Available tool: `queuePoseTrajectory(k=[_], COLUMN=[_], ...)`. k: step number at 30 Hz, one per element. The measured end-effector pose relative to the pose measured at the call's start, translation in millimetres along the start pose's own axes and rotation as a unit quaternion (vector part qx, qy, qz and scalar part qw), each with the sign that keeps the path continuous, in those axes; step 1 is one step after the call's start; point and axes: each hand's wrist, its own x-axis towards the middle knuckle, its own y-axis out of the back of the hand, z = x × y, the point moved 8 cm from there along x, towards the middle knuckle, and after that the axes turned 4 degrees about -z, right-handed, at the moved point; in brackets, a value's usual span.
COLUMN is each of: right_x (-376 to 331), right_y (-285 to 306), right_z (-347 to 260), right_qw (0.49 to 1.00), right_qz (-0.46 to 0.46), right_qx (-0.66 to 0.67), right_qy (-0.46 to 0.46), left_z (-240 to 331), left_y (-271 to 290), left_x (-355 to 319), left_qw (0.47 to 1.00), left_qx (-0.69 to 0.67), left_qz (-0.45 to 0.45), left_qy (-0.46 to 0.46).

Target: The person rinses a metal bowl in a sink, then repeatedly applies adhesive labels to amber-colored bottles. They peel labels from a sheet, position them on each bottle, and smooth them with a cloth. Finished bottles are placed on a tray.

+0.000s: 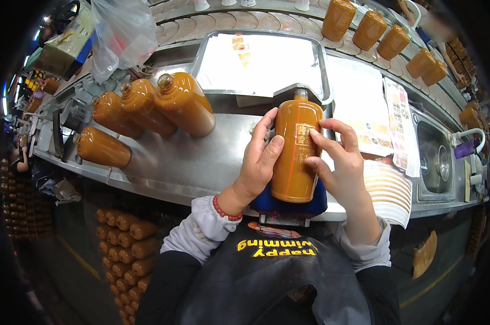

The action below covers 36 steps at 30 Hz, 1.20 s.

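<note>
An amber-brown glazed bottle [295, 181] lies in front of me on a dark blue padded stand [319, 201], its neck pointing away. My left hand [260, 157] holds it along its left side, thumb resting near the front edge. A decal with red and pale characters [303, 138] sits on the bottle's upward face. Over its right edge is my right hand [340, 157]; the fingers are apart and curved, with the index fingertip and thumb touching the bottle's face.
Several brown bottles [184, 105] stand at left on the steel counter [223, 157]. Beyond the bottle is a metal tray [323, 65] with white decal sheets [277, 59]. More sheets [358, 103], a stack of paper strips [388, 189] and a sink [437, 162] are at right. A conveyor [256, 21] carries bottles behind.
</note>
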Motion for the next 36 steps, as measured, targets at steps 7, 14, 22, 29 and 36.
queuePoseTrajectory(k=[7,14,22,29,36], right_x=[7,18,4,2,-161], right_y=[-4,8,2,13,136], right_z=[12,2,3,2,58], right_qw=[0.997,0.994,0.989,0.981,0.977], right_qz=[0.019,0.070,0.106,0.134,0.151], right_qx=[0.071,-0.049,0.034,0.017,0.129], right_qy=[-0.028,0.068,0.098,0.137,-0.076], left_z=[-2,4,0,1,2], left_y=[0,-14,-9,-14,-13], left_x=[-1,1,-2,1,-1], left_qw=[1.000,0.997,0.997,0.999,0.999], left_qx=[-0.002,-0.081,-0.063,-0.037,0.021], left_qz=[0.000,0.006,0.037,0.031,0.046], left_qy=[-0.002,0.017,-0.004,0.003,0.005])
